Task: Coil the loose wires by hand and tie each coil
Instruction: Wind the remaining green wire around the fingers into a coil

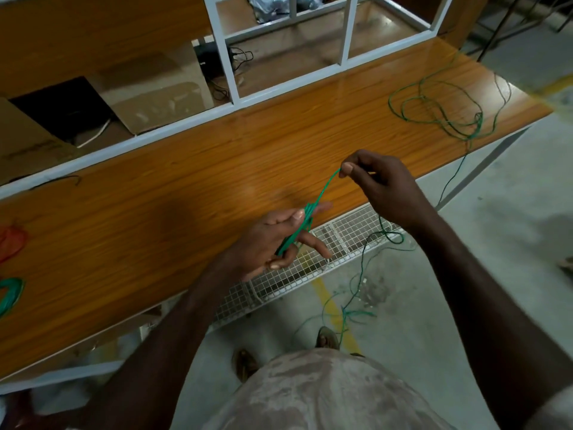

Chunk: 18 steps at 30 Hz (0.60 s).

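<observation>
Head view, looking down over a wooden bench (186,193). Left hand (273,240) near centre, fingers partly spread, several turns of green wire (305,220) wound round them and pinned under the thumb. Right hand (381,184) at about 2 o'clock of the left, thumb and forefinger pinching the same wire, a taut strand running between the two. More of it trailing down past a wire-mesh tray (297,268) towards the floor at 5 o'clock. Loose green wire (440,110) sprawled on the bench at 2 o'clock. Finished green coil (9,294) and an orange coil (11,243) at 9 o'clock, cut by the frame edge.
</observation>
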Tool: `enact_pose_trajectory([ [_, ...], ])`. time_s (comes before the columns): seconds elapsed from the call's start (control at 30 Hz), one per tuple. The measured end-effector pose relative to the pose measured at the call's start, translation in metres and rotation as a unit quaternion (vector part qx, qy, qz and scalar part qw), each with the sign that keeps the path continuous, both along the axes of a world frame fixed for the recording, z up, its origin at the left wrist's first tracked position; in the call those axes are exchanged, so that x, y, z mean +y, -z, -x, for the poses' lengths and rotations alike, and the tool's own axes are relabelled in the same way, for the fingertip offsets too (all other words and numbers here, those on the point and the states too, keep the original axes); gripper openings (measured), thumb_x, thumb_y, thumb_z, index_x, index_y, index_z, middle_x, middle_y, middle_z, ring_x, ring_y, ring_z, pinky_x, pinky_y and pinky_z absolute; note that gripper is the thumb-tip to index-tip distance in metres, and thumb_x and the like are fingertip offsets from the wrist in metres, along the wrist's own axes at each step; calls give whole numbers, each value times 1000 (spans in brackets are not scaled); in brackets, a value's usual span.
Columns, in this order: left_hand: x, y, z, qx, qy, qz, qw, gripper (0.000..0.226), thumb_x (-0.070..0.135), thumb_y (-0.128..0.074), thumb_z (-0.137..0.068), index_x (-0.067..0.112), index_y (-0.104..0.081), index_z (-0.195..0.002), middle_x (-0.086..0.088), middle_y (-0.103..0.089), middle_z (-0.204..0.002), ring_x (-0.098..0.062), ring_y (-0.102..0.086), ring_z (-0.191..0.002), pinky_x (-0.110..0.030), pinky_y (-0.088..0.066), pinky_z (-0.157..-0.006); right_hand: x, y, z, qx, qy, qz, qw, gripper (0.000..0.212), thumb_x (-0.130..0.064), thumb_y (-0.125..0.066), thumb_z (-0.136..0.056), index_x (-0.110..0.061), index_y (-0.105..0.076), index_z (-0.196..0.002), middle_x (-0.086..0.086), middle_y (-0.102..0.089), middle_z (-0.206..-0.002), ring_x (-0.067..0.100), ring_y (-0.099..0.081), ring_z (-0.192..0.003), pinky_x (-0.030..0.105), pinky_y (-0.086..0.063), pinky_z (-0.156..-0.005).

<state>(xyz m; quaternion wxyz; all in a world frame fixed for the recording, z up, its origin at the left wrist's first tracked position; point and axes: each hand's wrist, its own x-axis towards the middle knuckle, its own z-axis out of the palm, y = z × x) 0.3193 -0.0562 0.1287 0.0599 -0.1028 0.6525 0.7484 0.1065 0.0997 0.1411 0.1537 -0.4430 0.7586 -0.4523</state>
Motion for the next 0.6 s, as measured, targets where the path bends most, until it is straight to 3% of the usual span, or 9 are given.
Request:
enact_pose_trajectory([
  [0.07, 3, -5, -4, 5, 27, -75, 997, 49, 30, -25, -117, 22, -45, -160, -23, -77, -110, -20, -18, -39, -29, -15, -38, -5, 12, -2, -12, 1, 6, 1000, 21, -28, -59, -111, -16, -71, -99, 7, -64, -83, 9, -49, -68, 33, -37, -61],
  [0.17, 5, -11, -8, 24, 37, -164, 985, 50, 32, -24, -118, 20, -42, -162, -18, -77, -111, -13, -21, -38, -24, -15, -37, -8, 28, -11, -46, -18, 11, 999, 21, -27, -57, -111, -15, -67, -97, -5, -58, -78, 1, -48, -69, 31, -36, -63],
  [0.3, 5, -14, -5, 63, -13, -205, 977, 50, 34, -25, -116, 20, -46, -160, -15, -72, -132, -2, -41, -40, -22, -17, -37, -6, 43, -30, -104, -62, 5, 993, 23, -36, -53, -111, -21, -64, -98, 20, -54, -78, 28, -47, -64, 41, -38, -58],
  [0.37, 5, -20, -1, 70, -47, -187, 979, 49, 34, -24, -117, 20, -42, -161, -12, -65, -146, -3, -52, -45, -17, -23, -36, -3, 47, -41, -127, -76, 4, 989, 22, -35, -53, -112, -25, -65, -97, 12, -51, -70, 21, -44, -58, 34, -37, -53],
  [0.43, 6, -27, 4, 72, -80, -165, 980, 50, 34, -22, -117, 20, -35, -164, -4, -56, -158, -10, -69, -59, -14, -30, -39, 0, 51, -52, -153, -89, -6, 984, 21, -31, -53, -113, -27, -66, -98, 8, -48, -65, 12, -43, -54, 29, -36, -52],
  [0.5, 5, -33, 11, 79, -106, -158, 979, 51, 35, -22, -118, 22, -30, -166, 7, -47, -164, -25, -79, -88, -15, -44, -49, 4, 55, -62, -194, -120, -22, 973, 20, -28, -50, -114, -31, -69, -112, 4, -50, -63, 14, -44, -52, 29, -38, -50],
  [0.6, 1, -32, 21, 94, -162, -154, 970, 50, 32, -25, -118, 24, -28, -167, 11, -39, -169, -45, -71, -118, -28, -62, -72, 8, 54, -74, -222, -177, -71, 956, 34, -31, -46, -115, -34, -59, -147, 6, -62, -68, 18, -52, -49, 30, -45, -48],
])
